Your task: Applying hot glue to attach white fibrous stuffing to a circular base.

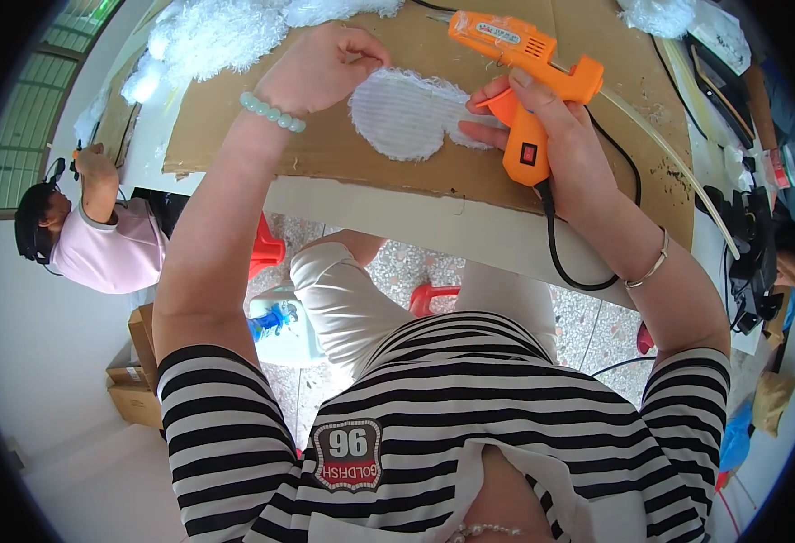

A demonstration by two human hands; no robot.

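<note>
White fuzzy-edged piece (402, 118), rounded in outline, flat on brown cardboard (316, 152), upper middle of the frame. Left hand (325, 68) at its upper left edge, fingers in a narrow pinch; cannot tell whether gripping anything. Right hand (556, 127) closed round an orange glue gun (583, 80), fingers holding the handle, lower fingertips at the piece's right end.

On the barrel, a pale label (499, 33), print too small to read; on the handle, a red switch (529, 154). On the striped shirt (479, 389), lower middle, a shield-shaped patch (348, 454): large white numerals on dark grey, pale lettering on a red band, all upside down.

Beneath the cardboard, a white worktop (352, 201). Upper left, white shaggy fluff (212, 41). Below, speckled floor (393, 262). Far left, a person in pink (108, 244), beneath a green window (31, 118).
</note>
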